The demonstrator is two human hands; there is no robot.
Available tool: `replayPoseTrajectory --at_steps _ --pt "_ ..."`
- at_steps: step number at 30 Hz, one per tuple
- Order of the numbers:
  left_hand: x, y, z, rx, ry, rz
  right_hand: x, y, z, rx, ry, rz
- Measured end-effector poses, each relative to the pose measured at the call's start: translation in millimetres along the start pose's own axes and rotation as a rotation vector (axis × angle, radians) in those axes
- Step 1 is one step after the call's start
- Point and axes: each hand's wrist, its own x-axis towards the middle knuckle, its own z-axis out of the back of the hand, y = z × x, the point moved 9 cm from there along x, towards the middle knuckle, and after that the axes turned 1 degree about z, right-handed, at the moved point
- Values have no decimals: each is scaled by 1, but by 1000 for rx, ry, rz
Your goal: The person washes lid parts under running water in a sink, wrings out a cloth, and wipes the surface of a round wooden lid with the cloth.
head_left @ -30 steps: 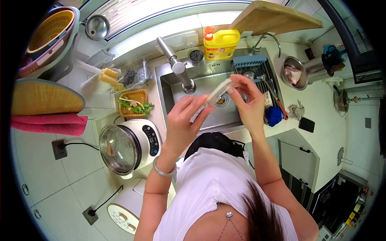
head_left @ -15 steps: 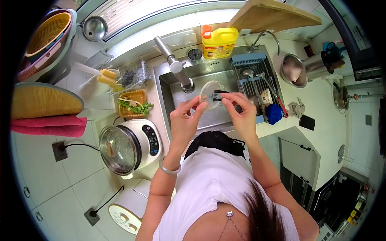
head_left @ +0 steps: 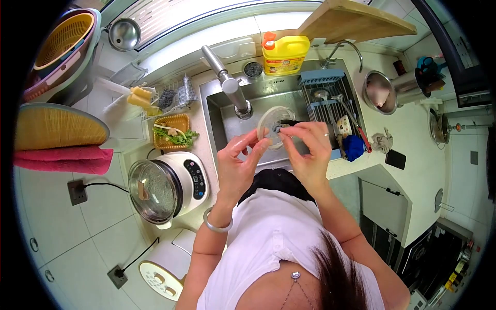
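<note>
One round, translucent disc with a pale rim stood tilted above the smooth steel sink. Left hand: thumb and fingers pinched the rim. Right hand: thumb and fingertips together, gripping a slim black strip at the disc's middle; contact between strip and disc unclear. Right of both: slatted rack, blue-ended, bearing a round-bowled metal ladle.

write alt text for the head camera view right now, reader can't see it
Over a metal sink, a person's left hand holds a clear round disc while the right hand pinches a small dark piece against or near it. A yellow jug stands behind the sink, with a blue-grey rack at the sink's right.
</note>
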Motion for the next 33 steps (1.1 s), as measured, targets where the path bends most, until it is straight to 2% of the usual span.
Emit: replayPoseTrajectory --at_steps 4,6,7,8,10,14,19,21,22,25,27,31,33 --pt "1 1 1 -16 20 -58 3 3 5 -71 1 -26" --pt "4 0 3 -15 44 -59 12 -3 11 -31 -45 -156" --pt "5 0 1 -14 70 -59 14 -12 5 -9 62 -166" --pt "6 0 1 -15 71 -60 12 -18 6 -10 60 -166" --pt "9 0 -5 -25 109 -98 -12 -54 -31 684 260 -603" --pt "13 6 -10 7 105 -106 -23 -57 -35 580 263 -563" --pt "12 35 -16 -144 147 38 -24 -54 -33 380 291 -486" --pt "8 40 -16 -228 105 81 -23 -55 -42 679 318 -534" --pt "6 44 -14 -311 61 125 -22 -53 -39 680 321 -534" --pt "6 42 -1 -287 -39 113 -26 -51 -37 879 355 -653" --pt "3 41 1 -267 -58 116 -31 -58 -36 573 459 -635" --pt "-5 29 12 -132 -174 46 -31 -55 -34 480 464 -592" --pt "-7 27 14 -140 -179 38 -27 -50 -32 544 406 -563"
